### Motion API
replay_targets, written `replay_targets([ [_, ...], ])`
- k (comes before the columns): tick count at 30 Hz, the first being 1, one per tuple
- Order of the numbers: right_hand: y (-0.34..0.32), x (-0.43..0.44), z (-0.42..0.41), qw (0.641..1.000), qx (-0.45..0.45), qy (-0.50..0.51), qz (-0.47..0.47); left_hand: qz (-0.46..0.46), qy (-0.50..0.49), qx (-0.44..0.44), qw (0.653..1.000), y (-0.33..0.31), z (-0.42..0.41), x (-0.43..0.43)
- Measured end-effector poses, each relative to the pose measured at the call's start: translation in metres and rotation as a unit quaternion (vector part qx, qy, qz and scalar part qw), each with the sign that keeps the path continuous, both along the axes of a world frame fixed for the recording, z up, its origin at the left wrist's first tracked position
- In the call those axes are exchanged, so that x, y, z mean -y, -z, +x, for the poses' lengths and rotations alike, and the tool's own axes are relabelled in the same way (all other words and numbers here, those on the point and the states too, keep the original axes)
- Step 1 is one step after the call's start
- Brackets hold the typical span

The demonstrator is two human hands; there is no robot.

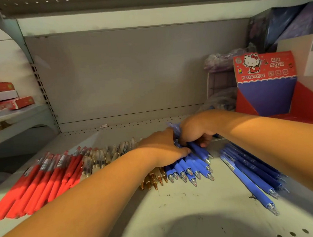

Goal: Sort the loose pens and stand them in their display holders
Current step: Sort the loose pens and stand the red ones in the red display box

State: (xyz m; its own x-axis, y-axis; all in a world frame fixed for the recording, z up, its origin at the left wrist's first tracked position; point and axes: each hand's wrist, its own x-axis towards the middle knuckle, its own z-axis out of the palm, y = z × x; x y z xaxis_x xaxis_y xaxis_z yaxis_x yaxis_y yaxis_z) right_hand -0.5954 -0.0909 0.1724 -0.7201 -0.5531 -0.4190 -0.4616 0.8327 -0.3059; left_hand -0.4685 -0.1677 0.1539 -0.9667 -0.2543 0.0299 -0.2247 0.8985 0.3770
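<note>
Before me, the slim red plastic pens (38, 184) have clear, white-labelled caps. The clear plastic pens (97, 159) are gold-tipped. The blue plastic pens (189, 167) have clear tips; the longer pens (252, 176) are darker blue. The cardboard display holder (266, 84) is red with a white cat, blue inside. The cream metal shelf (204, 203) bears black scuffs.
</note>
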Motion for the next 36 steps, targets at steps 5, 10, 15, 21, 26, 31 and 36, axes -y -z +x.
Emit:
replay_targets([
  [5,-0.007,-0.01,0.01,0.998,0.034,-0.011,-0.049,0.007,-0.026,-0.004,1.0,0.002,0.002,0.006],
  [10,-0.016,-0.029,0.027,0.988,0.08,-0.004,-0.135,0.03,-0.057,-0.06,0.996,-0.002,0.0,0.011],
  [15,-0.011,-0.042,0.053,0.977,0.132,-0.063,-0.158,0.072,-0.098,-0.123,0.985,-0.009,0.001,0.012],
  [21,-0.012,-0.043,0.053,0.957,0.14,-0.069,-0.243,0.068,-0.086,-0.086,0.99,-0.013,0.006,0.012],
  [26,-0.01,-0.05,0.052,0.953,0.156,-0.092,-0.242,0.034,-0.038,-0.043,0.998,-0.016,0.017,0.015],
  [31,-0.011,-0.048,0.055,0.946,0.187,-0.062,-0.257,-0.042,-0.047,0.034,0.997,-0.034,0.024,0.016],
  [36,-0.006,-0.044,0.055,0.881,0.237,0.018,-0.409,0.137,-0.06,0.023,0.988,-0.038,0.026,0.011],
])
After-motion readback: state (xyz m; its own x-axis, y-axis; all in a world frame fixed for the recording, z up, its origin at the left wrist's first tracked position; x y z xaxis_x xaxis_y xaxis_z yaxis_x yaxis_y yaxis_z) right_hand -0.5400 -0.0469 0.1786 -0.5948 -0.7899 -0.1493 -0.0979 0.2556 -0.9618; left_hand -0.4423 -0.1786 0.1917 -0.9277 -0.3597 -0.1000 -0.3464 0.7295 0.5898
